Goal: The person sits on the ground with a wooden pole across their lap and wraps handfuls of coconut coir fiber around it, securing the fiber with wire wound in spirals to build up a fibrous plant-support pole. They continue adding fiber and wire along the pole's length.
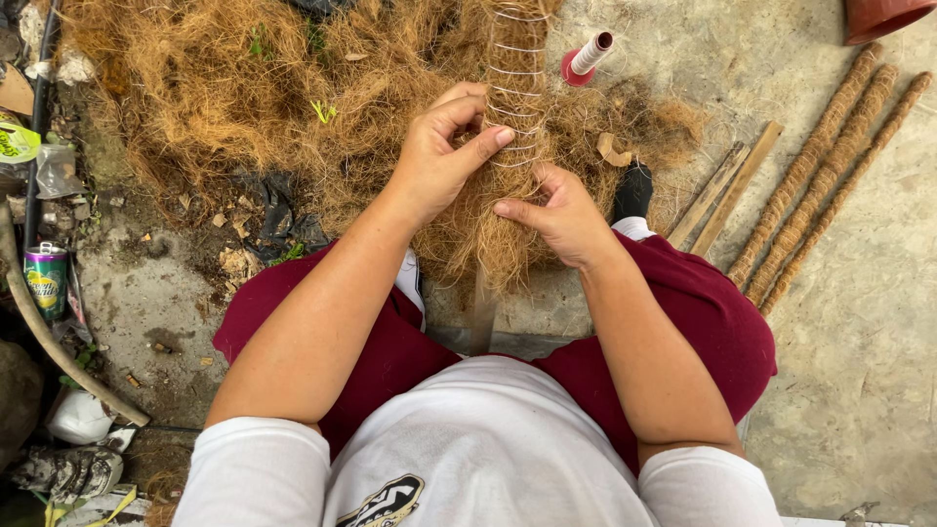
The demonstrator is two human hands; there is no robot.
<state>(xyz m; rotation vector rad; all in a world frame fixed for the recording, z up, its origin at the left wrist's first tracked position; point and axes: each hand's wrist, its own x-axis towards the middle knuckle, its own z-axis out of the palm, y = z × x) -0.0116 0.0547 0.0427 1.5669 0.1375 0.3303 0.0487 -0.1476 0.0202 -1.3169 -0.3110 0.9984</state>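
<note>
This is an outdoor yard used as a rough craft workspace, not a room: the ground is cracked bare concrete with dirt and litter along its left edge. A big heap of brown coir lies on it, with 3 finished fibre-wrapped poles, 2 bare wooden slats and a thread spool beside it. A drink can, a hose, a clay pot and green weeds add to the backyard look.
</note>
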